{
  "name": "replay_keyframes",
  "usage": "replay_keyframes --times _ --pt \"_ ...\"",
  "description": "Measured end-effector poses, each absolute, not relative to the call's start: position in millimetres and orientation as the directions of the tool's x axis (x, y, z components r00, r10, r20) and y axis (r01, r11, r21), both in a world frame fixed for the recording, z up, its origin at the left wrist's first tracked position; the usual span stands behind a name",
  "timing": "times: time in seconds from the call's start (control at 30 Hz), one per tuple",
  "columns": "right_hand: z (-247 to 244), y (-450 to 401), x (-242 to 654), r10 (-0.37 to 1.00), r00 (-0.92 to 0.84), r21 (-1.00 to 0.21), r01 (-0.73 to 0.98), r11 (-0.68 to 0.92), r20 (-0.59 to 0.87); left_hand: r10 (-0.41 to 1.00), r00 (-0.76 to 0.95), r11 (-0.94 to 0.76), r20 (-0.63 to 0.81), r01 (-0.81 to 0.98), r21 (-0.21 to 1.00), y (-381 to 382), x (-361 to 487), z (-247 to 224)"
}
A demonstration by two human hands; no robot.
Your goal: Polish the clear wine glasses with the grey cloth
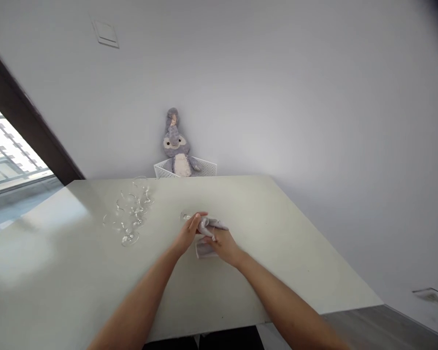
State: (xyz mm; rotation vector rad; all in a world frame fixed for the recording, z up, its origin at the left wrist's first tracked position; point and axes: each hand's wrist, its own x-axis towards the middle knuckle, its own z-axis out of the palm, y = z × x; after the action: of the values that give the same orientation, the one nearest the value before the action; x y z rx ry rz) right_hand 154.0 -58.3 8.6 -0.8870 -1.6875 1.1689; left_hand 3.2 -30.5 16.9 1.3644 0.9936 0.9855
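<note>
Near the middle of the white table [263,272], my left hand [189,232] is closed round a clear wine glass [185,216], whose foot points to the left. My right hand [222,243] is closed on a grey cloth [211,224], which is pressed to the bowl end of the glass and hides it. Beneath my hands lies a small light tray or box [205,250] with something greyish in it, partly covered by my right hand.
Several clear stemmed glasses [130,237] stand grouped on the table's left part. Behind the far edge, a grey plush toy [181,165] sits in a white perforated basket [209,168] against the wall. A window [10,150] is at the left.
</note>
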Motion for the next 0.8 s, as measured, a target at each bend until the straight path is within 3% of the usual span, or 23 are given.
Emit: replay_keyframes --times 0.1,0.17,0.23,0.3,0.37,0.4,0.43,0.5,0.57,0.63,0.7,0.8 --pt "8 -54 158 0.940 -0.332 -0.962 -0.273 -0.020 0.075 0.887 0.431 -0.150 0.164 -0.067 0.986 -36 3 25" --pt "7 -55 157 0.931 -0.365 -0.926 -0.360 -0.111 0.031 0.875 0.434 -0.207 0.213 -0.062 0.976 -37 3 26" --pt "5 -60 152 0.916 -0.397 -0.963 -0.263 -0.053 0.058 0.906 0.366 -0.227 0.214 -0.006 0.974 -35 2 21" --pt "4 -67 146 0.915 -0.370 -0.986 -0.037 0.162 0.164 0.937 0.308 -0.198 0.165 0.081 0.977 -31 2 15" --pt "4 -70 142 0.906 -0.314 -0.922 0.169 0.348 0.284 0.949 0.292 -0.167 0.123 0.133 0.977 -29 1 11" --pt "5 -70 142 0.909 -0.286 -0.907 0.208 0.366 0.301 0.946 0.303 -0.159 0.114 0.130 0.979 -29 1 10" --pt "6 -69 143 0.926 -0.256 -0.926 0.186 0.328 0.277 0.939 0.322 -0.160 0.118 0.106 0.981 -29 1 11" --pt "8 -63 149 0.965 -0.225 -0.991 -0.021 0.134 0.135 0.909 0.380 -0.197 0.170 0.034 0.980 -32 2 15" --pt "10 -58 155 0.965 -0.263 -0.961 -0.269 -0.064 0.010 0.868 0.425 -0.274 0.257 -0.023 0.962 -35 3 21" --pt "12 -57 158 0.948 -0.316 -0.911 -0.384 -0.147 -0.020 0.850 0.426 -0.335 0.311 -0.020 0.942 -37 3 24" --pt "11 -61 154 0.943 -0.333 -0.944 -0.310 -0.109 0.001 0.877 0.386 -0.331 0.287 0.051 0.942 -36 3 23" --pt "10 -72 144 0.953 -0.276 -0.992 -0.013 0.124 0.123 0.941 0.292 -0.234 0.169 0.206 0.950 -32 3 16"
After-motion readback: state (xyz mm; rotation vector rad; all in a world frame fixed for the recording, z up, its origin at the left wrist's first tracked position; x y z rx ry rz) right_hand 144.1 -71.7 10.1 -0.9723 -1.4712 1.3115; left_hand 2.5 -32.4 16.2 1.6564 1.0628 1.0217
